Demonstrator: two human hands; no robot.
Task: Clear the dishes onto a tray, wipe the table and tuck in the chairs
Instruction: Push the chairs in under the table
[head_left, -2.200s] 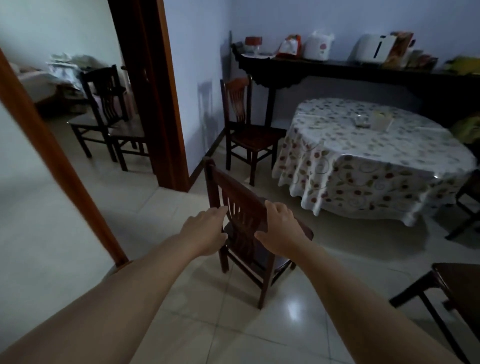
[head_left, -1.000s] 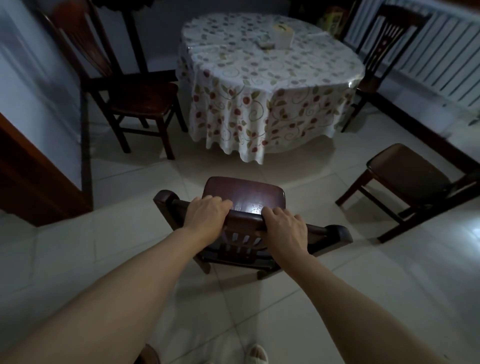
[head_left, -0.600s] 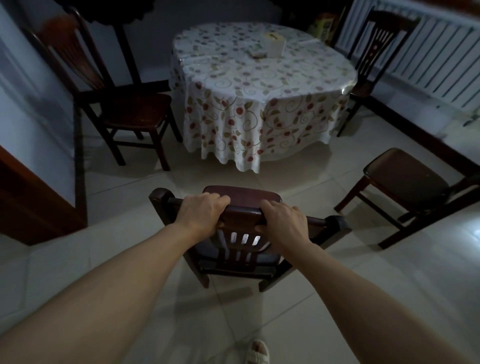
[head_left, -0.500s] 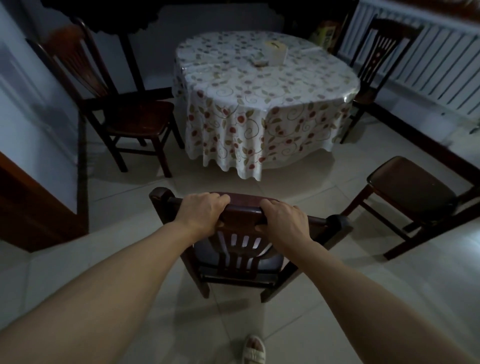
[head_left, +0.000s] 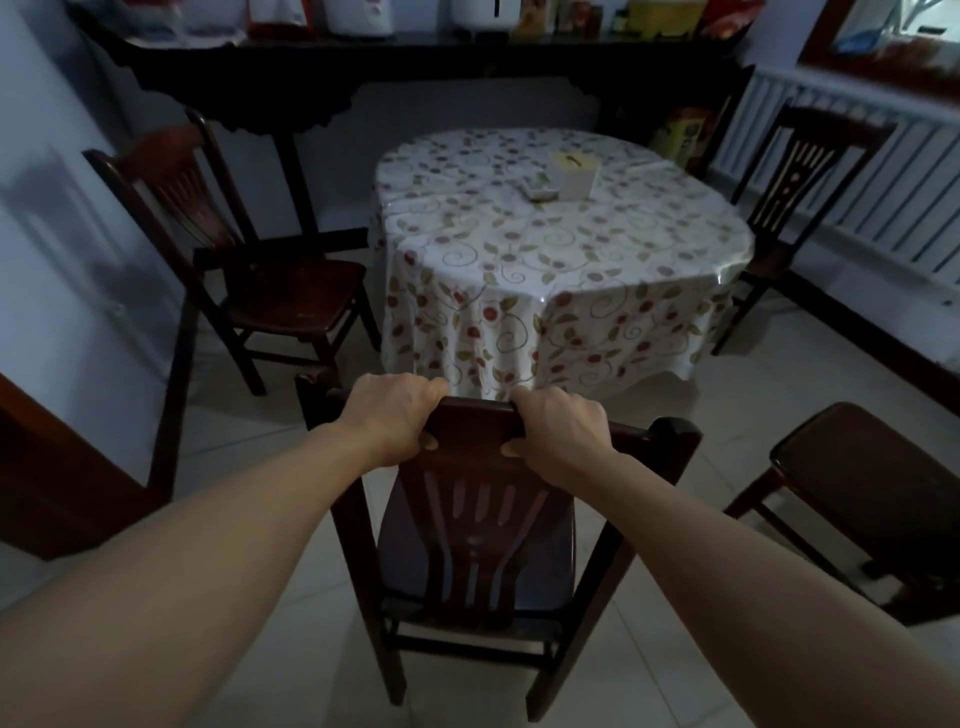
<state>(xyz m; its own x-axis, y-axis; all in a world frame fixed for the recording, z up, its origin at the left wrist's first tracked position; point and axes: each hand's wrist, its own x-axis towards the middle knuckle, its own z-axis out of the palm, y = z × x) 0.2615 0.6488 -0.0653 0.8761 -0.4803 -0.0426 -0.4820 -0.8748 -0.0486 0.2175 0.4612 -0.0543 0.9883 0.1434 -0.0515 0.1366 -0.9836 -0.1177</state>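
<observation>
Head view: left hand (head_left: 388, 415) and right hand (head_left: 558, 434) both grasp chair (head_left: 483, 525) top rail; push straight, evenly — seat under table (head_left: 561, 244) cloth.

ahead: table (head_left: 561, 270) blocks | left: chair (head_left: 291, 296) | right: stool (head_left: 872, 488)

The room around me is dim, with pale bluish walls (head_left: 47, 218) and a glossy floor of large light tiles (head_left: 249, 649). A long dark wooden sideboard (head_left: 363, 57) runs along the far wall, crowded with appliances and packets I cannot make out. To my right a white ribbed radiator (head_left: 883, 197) sits under a window sill (head_left: 883, 57), where the daylight is brightest. At my left stands a reddish-brown wooden door frame (head_left: 67, 483).
</observation>
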